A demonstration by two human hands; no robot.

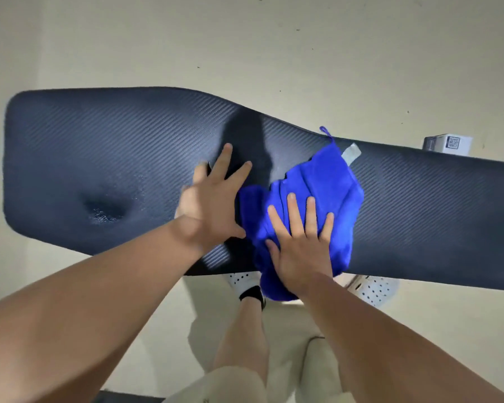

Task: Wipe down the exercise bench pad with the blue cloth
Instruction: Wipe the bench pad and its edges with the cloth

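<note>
The black textured bench pad (pixel 105 146) runs across the view from left to right. A crumpled blue cloth (pixel 326 181) lies on its middle, hanging a little over the near edge, with a loop and a white tag at its far side. My right hand (pixel 300 242) presses flat on the cloth with fingers spread. My left hand (pixel 213 196) rests flat on the bare pad just left of the cloth, fingers apart, its thumb touching the cloth's edge. A dent with wet spots (pixel 105 209) shows on the pad's left part.
Pale floor surrounds the bench. A small white box with a QR code (pixel 448 144) sits on the floor beyond the pad at the right. My legs and white perforated shoes (pixel 376 289) stand under the near edge.
</note>
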